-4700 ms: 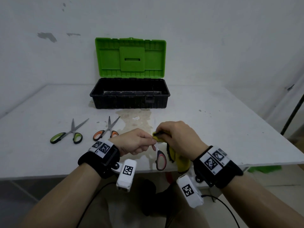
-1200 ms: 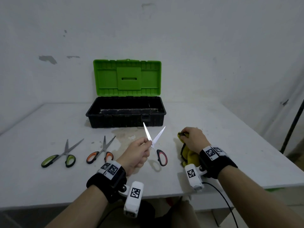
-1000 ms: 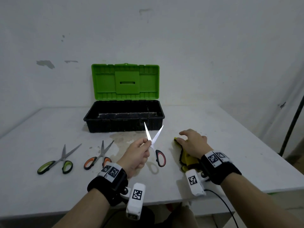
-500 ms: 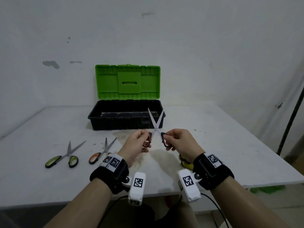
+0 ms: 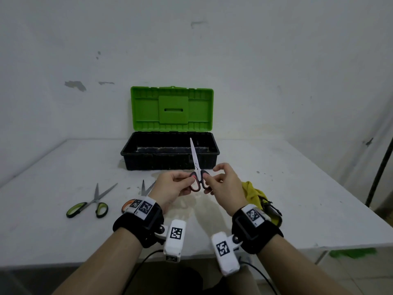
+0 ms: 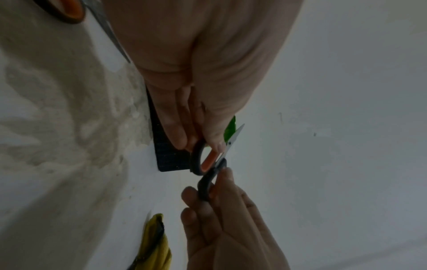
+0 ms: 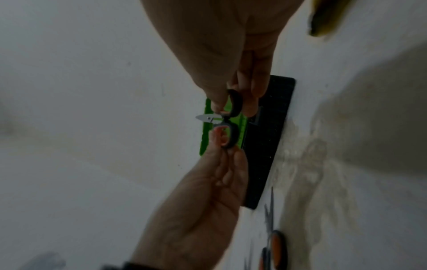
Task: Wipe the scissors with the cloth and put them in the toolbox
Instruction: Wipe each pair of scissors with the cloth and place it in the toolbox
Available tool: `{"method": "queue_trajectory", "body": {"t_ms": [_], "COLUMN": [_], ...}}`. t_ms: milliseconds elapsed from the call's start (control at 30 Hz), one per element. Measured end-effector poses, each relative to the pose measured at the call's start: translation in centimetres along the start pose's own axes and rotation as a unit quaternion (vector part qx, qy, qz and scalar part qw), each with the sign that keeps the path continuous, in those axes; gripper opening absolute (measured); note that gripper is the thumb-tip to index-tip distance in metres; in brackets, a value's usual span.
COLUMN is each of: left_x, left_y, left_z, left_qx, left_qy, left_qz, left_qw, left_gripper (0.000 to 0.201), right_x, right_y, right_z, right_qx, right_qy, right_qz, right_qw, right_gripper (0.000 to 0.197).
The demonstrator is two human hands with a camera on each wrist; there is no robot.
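Red-and-black-handled scissors (image 5: 196, 167) are held in the air in front of the toolbox, blades together and pointing up. My left hand (image 5: 182, 179) pinches the left handle loop and my right hand (image 5: 212, 177) pinches the right loop. The left wrist view shows the same scissors (image 6: 203, 160) held between both hands, as does the right wrist view, scissors (image 7: 231, 117). The yellow cloth (image 5: 255, 194) lies crumpled on the table beside my right wrist, held by neither hand. The black toolbox (image 5: 170, 160) stands behind with its green lid (image 5: 172, 111) raised.
Green-handled scissors (image 5: 91, 201) lie on the table at the left. Orange-handled scissors (image 5: 146, 188) lie partly hidden behind my left wrist. A stained patch marks the white table (image 5: 297, 188) under my hands. A dark pole (image 5: 380, 167) stands at the right edge.
My right hand left the cloth on the table and took the scissors' right handle loop. The blades, spread apart half a second ago, are now together. The scissors rose toward the toolbox.
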State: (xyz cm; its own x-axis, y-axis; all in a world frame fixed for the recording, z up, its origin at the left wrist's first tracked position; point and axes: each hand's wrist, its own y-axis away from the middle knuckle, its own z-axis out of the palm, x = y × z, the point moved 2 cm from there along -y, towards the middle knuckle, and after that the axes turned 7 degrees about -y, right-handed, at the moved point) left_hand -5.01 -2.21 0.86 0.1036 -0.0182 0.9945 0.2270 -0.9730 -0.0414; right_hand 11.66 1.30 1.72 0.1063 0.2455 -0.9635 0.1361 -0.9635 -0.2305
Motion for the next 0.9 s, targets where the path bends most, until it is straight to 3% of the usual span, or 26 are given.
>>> {"method": "queue_trajectory", "body": {"t_ms": [133,300,433,600,733,900], "left_x": [1.4,3.0,4.3,3.7,1.8,-0.3], "left_y": [-1.7,-4.4,-7.6,-13.0,-15.5,-16.7], "left_z": [-1.1,-3.3,-5.6,-12.7,-17.6,-20.5], "left_qx": [0.012,0.010,0.030,0.097,0.144,0.148], "left_qy": [0.017,0.019,-0.019,-0.148,-0.311,-0.412], "left_qz": [0.005,0.020,0.049,0.058,0.039,-0.011], "left_qw": [1.000,1.000,0.998,0.983,0.939,0.899], "left_gripper": [0.003,0.005,0.005,0.013,0.033,0.054], "right_x": [-1.8,-3.5,-4.8,-4.7,-2.9,-0.7], "right_y": [-1.3,-5.4,-9.4,-16.5,-20.4,-22.4], "right_z": [1.5,3.8,5.4,7.1,9.5,11.4], "right_qx": [-0.004,-0.055,-0.044,-0.051,-0.092,-0.134], "right_qy": [0.136,0.223,0.252,0.343,0.443,0.475], "right_qz": [-0.085,-0.109,-0.087,0.011,0.075,0.119], "right_qw": [0.987,0.967,0.963,0.938,0.889,0.862], "right_gripper": [0.031,0.030,0.042,0.050,0.050,0.045]}}
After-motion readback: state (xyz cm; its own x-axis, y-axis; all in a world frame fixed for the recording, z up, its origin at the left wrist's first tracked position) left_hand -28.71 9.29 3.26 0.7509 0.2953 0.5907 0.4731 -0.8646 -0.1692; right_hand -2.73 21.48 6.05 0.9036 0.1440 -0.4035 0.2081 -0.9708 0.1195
